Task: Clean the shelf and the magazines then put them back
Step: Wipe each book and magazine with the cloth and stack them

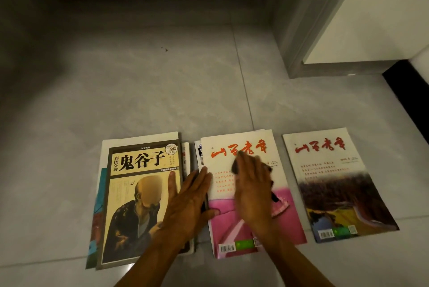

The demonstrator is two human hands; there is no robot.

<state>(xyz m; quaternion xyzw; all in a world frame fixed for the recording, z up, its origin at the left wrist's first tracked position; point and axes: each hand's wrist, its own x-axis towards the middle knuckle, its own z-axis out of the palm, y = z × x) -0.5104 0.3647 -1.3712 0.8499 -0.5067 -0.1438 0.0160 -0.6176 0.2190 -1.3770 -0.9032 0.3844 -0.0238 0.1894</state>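
Flat hands (251, 184) pressing dark cloth (235, 165) on glossy magazine (250, 142)

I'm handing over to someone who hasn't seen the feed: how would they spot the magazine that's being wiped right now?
On the grey tiled floor three piles lie in a row. The magazine being wiped tops the middle pile, under the right hand, which presses a dark cloth on it. It shares its red brush title with the lone magazine on the right, but its lower cover is pink.
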